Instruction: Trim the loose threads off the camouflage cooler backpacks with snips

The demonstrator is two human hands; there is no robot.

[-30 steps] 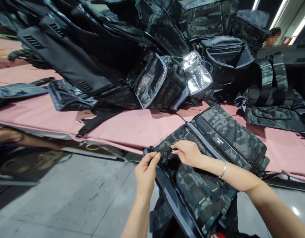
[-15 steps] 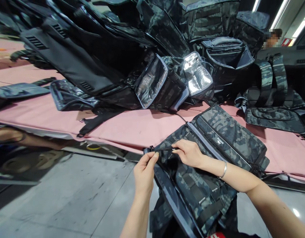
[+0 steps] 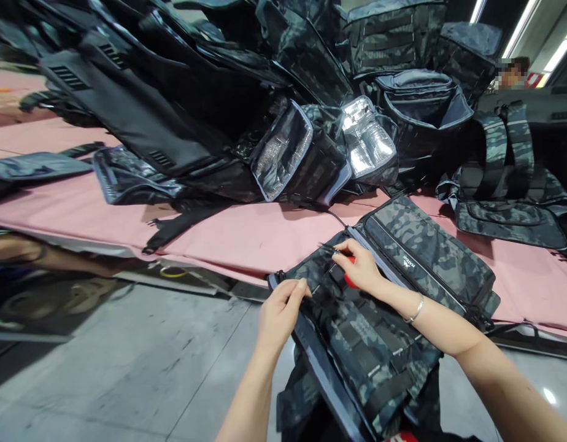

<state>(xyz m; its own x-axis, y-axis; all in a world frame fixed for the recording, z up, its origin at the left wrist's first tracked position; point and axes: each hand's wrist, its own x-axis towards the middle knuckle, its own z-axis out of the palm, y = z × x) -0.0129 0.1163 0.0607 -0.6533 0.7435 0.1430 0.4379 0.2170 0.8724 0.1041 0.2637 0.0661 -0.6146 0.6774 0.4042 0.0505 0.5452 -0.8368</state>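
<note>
Rising steeply from below, your left forearm ends in a hand (image 3: 282, 307) with thumb and forefinger pressed together over the camouflage backpack (image 3: 387, 334); anything between them cannot be told. Your right forearm, wearing a bracelet (image 3: 418, 309), slants in from the right, its curled hand (image 3: 361, 269) pinching a small dark item (image 3: 327, 248). The backpack overhangs the pink table (image 3: 237, 239); piled bags (image 3: 145, 116) lie beyond.
</note>
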